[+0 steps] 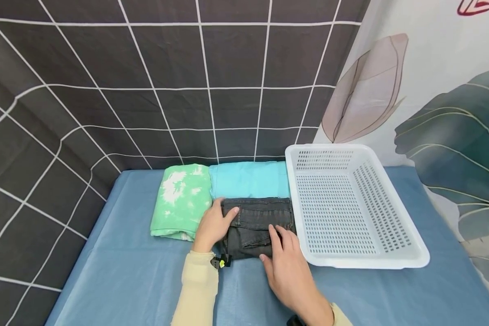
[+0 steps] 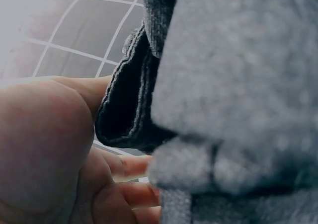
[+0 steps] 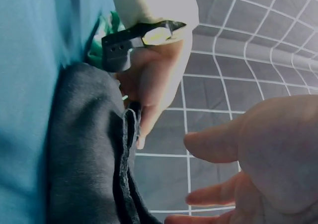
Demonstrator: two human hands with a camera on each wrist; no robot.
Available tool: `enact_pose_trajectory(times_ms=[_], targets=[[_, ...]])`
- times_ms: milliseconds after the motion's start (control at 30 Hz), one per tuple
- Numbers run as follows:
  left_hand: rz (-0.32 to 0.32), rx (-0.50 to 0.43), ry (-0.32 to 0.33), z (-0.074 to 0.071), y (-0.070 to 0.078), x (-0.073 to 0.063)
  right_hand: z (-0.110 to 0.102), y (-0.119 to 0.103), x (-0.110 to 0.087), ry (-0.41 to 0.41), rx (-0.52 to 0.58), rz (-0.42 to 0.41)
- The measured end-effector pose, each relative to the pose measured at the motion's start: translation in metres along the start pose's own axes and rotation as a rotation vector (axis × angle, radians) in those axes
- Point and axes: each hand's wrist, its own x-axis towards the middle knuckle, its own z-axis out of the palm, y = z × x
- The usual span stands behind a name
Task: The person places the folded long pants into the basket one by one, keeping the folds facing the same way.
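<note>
A pair of folded dark grey jeans (image 1: pixel 254 231) lies on the blue cloth in the head view. My left hand (image 1: pixel 213 226) holds its left edge, with the thumb over the top; the left wrist view shows the denim layers (image 2: pixel 124 105) between thumb and fingers. My right hand (image 1: pixel 287 267) is over the front right part, fingers loosely extended and fingertips at the denim. In the right wrist view, the right thumb (image 3: pixel 213 142) stands apart from the folded side. A folded green and white cloth (image 1: pixel 181 199) lies left of the jeans, and a folded turquoise cloth (image 1: pixel 250 179) behind them.
A white perforated plastic basket (image 1: pixel 407 260) stands right beside the jeans, with its left rim close to them. The blue covered surface (image 1: pixel 118 271) ends at a dark gridded curtain (image 1: pixel 236 59) behind and left. A leaf-patterned white curtain (image 1: pixel 428 45) hangs at right.
</note>
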Motion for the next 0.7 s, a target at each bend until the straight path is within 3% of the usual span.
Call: enact_pose_trajectory(times_ms=[100, 333, 533, 700], targets=[[-0.001, -0.003, 0.0, 0.0, -0.001, 0.0, 0.001, -0.002, -0.005, -0.006, 0.019, 0.033], [-0.002, -0.005, -0.009, 0.0, -0.001, 0.001, 0.008, -0.003, -0.014, -0.107, 0.09, 0.15], [-0.016, -0.021, -0.015, -0.002, -0.001, 0.001, 0.017, 0.003, -0.021, -0.044, 0.147, 0.185], [-0.029, -0.018, -0.02, -0.002, 0.001, 0.0, 0.024, 0.004, -0.028, 0.023, 0.092, 0.147]])
